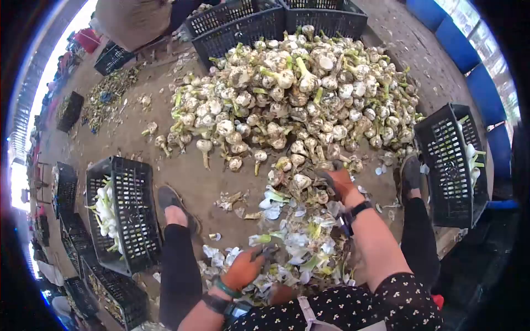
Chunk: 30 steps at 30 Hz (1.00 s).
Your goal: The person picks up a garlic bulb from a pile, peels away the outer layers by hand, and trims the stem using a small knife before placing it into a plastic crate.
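A large heap of garlic bulbs (pixel 309 83), soil-stained and with green stem stubs, fills the middle of the head view. My right hand (pixel 342 183), in an orange glove with dark fingers, reaches to the heap's near edge. Its fingers touch several garlic bulbs (pixel 301 182) there, and how far they are closed is hard to see. Nearer my body, my left hand (pixel 244 270), gloved alike, is closed above a layer of garlic peelings (pixel 298 243). Something dark shows at its fingertips; I cannot make out whether it is a tool or the glove.
Black crates holding white trimmed garlic stand at my left (pixel 130 215) and right (pixel 450 160). More black crates (pixel 237 33) stand behind the heap. My feet flank the peelings. Another person (pixel 132 22) sits at the upper left. Blue panels (pixel 480 88) line the right side.
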{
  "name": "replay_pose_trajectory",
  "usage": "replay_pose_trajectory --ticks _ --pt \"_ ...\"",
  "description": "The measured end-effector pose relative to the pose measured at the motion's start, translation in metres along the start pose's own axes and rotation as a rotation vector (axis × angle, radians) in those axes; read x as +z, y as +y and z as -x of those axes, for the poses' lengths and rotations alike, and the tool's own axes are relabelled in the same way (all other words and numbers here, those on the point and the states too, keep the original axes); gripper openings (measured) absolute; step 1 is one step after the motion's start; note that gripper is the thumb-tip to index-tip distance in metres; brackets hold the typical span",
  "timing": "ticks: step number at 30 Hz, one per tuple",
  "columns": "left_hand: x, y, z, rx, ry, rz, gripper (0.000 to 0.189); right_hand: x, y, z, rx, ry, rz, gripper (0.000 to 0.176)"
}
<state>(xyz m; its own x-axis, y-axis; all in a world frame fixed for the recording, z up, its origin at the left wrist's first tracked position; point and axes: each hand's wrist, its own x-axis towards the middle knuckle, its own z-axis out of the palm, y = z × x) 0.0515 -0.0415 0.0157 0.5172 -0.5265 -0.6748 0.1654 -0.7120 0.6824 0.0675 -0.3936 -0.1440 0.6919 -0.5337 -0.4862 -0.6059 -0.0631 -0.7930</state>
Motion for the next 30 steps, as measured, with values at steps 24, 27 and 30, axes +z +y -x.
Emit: replay_pose_trajectory --ticks 24,27,30 --pt "0.039 0.142 -0.006 0.404 -0.176 0.256 0.026 -0.083 -0.135 0.265 -0.831 0.108 0.68 0.058" --pt "0.037 0.138 -0.01 0.352 -0.194 0.287 0.027 -0.078 -0.128 0.256 -0.912 0.101 0.66 0.057" --pt "0.037 0.124 -0.022 0.318 -0.228 0.27 0.026 -0.075 -0.125 0.256 -0.885 0.052 0.715 0.055"
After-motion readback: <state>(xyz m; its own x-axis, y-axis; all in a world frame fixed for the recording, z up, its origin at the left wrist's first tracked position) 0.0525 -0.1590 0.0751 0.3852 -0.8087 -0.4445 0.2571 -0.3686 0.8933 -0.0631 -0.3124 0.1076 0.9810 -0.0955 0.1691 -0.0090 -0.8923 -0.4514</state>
